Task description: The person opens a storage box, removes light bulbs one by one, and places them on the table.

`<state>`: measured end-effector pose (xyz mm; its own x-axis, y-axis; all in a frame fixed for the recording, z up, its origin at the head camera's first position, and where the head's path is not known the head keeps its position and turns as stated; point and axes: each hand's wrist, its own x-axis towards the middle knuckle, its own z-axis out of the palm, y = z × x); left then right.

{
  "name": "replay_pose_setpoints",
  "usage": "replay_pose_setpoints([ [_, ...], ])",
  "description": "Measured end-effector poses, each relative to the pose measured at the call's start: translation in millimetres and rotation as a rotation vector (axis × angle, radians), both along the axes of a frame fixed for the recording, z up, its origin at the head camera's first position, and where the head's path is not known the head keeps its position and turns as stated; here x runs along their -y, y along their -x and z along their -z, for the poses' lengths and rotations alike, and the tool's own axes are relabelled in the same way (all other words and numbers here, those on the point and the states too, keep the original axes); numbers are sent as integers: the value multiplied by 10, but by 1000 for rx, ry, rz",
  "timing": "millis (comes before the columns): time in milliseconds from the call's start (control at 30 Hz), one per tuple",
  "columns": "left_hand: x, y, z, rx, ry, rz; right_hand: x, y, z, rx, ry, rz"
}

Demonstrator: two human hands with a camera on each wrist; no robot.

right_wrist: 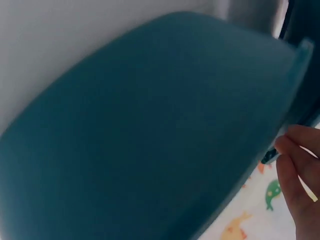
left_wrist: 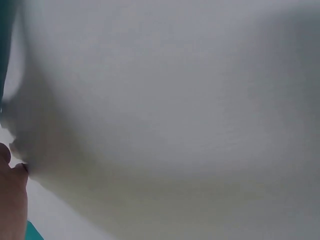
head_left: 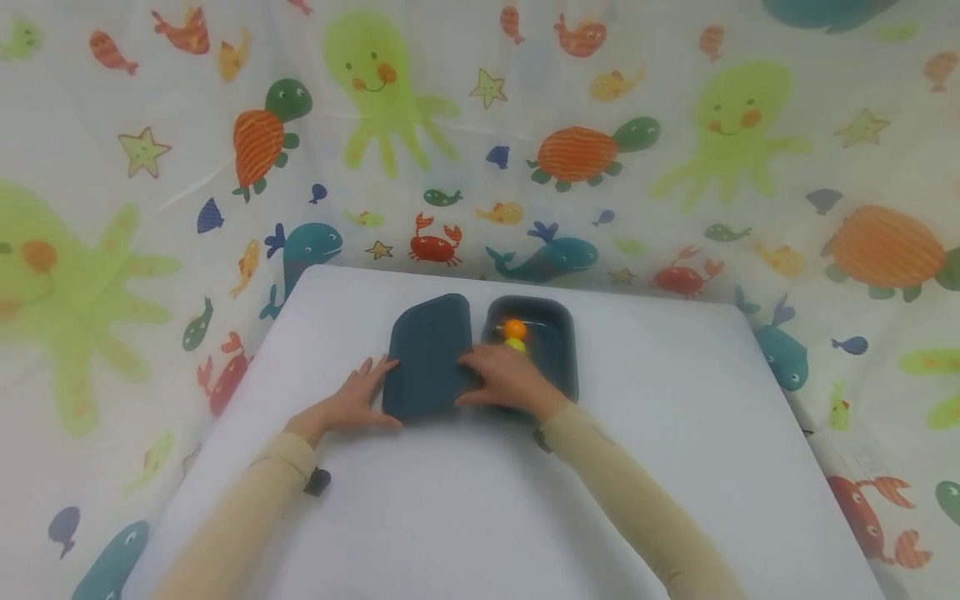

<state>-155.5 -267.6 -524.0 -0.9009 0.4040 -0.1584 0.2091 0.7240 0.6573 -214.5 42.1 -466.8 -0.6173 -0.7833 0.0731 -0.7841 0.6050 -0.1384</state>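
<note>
The dark teal lid (head_left: pixel 429 358) is left of the box, between two hands. Its near edge casts a shadow and it looks slightly raised, though whether it is wholly off the table (head_left: pixel 450 517) I cannot tell.

The left hand (head_left: pixel 352 402) has its fingers spread and nearly straight, with fingertips at the lid's left edge and the thumb by its near left corner. The right hand (head_left: pixel 512 380) grips the lid's right edge with bent fingers, its thumb toward the near right corner.

Just right of the lid sits the matching box (head_left: pixel 551 350), uncovered, the right hand reaching across its left side. Inside, toward the far left, lie an orange ball (head_left: pixel 514 330) and, nearer, a yellow ball (head_left: pixel 516 344), partly hidden by that hand.

Beyond the far edge of the table hangs a curtain (head_left: pixel 465 92) printed with sea animals.

The left hold looks the weaker: with its fingers so flat, that side of the lid could slip and drop. The right wrist, so low over the box, could knock its rim or nudge the balls, and a sideways push on the lid could bump the box.
</note>
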Motion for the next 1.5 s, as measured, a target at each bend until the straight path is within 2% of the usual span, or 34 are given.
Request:
replay_pose_setpoints([
  [133, 3, -3, 41, -41, 26, 32, 37, -7, 70, -55, -24, -10],
  [267, 12, -17, 40, -52, 90, 47, 76, -21, 113, -99, -34, -24],
  [367, 33, -31, 40, -57, 112, 27, 107, -34, 122, -107, -33, -17],
  [567, 112, -65, 82, -69, 118, -64, 170, -68, 120, -88, -23, 7],
  [833, 196, -56, 359, -150, 131, -68, 253, -97, 146, -150, -33, 31],
  [933, 211, -51, 410, -156, 127, -84, 284, -97, 145, -166, -55, 36],
  [1167, 164, -58, 289, -138, 80, -83, 321, -97, 91, -161, -110, 42],
  [1333, 128, -55, 217, -109, 113, -101, 354, -108, 62, -133, -124, 47],
  [1433, 133, -55, 252, -113, 126, -109, 373, -100, 80, -130, -147, 55],
  [1500, 149, -55, 291, -130, 100, -109, 383, -93, 93, -129, -161, 56],
])
